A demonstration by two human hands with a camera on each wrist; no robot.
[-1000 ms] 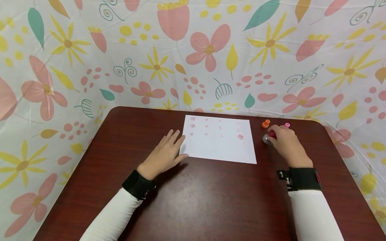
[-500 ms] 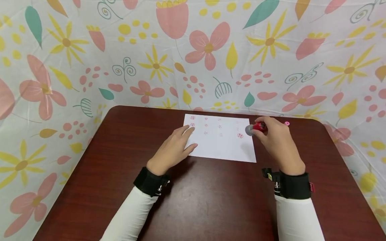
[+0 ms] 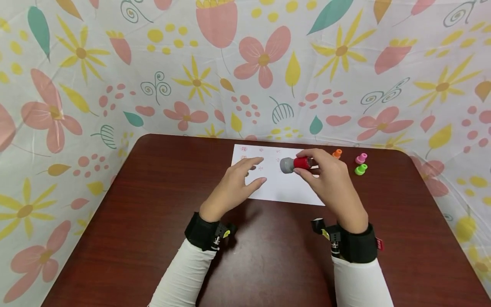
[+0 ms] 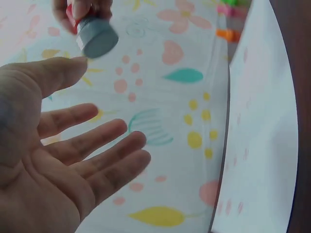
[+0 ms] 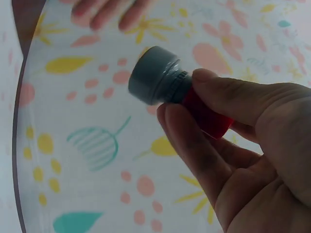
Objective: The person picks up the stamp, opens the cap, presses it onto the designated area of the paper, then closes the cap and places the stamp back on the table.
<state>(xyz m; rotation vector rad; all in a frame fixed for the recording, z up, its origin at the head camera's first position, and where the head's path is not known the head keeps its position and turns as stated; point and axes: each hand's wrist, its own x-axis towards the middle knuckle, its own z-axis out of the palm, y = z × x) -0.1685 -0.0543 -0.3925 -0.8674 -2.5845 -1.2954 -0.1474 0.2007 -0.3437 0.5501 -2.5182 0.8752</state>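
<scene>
My right hand (image 3: 331, 183) pinches a red stamp with a grey cap (image 3: 287, 165) between thumb and fingers, holding it sideways above the paper. In the right wrist view the red body (image 5: 206, 114) shows between the fingertips, and the grey cap (image 5: 154, 75) points away from the palm. My left hand (image 3: 234, 187) hovers over the left part of the white paper (image 3: 284, 194), fingers spread and thumb apart, facing the capped end. Nothing lies in its palm in the left wrist view. Rows of small red stamp prints (image 3: 261, 150) mark the sheet; some are hidden behind the hands.
Orange (image 3: 337, 154), pink (image 3: 361, 158) and green (image 3: 361, 169) small stamps stand on the dark brown table (image 3: 245, 264), right of the paper. A flower-printed cloth (image 3: 215, 68) hangs behind the table's back edge and along its sides.
My right hand has lifted the red stamp from among the small stamps and carried it left over the paper. My left hand has moved right and risen off the sheet towards it.
</scene>
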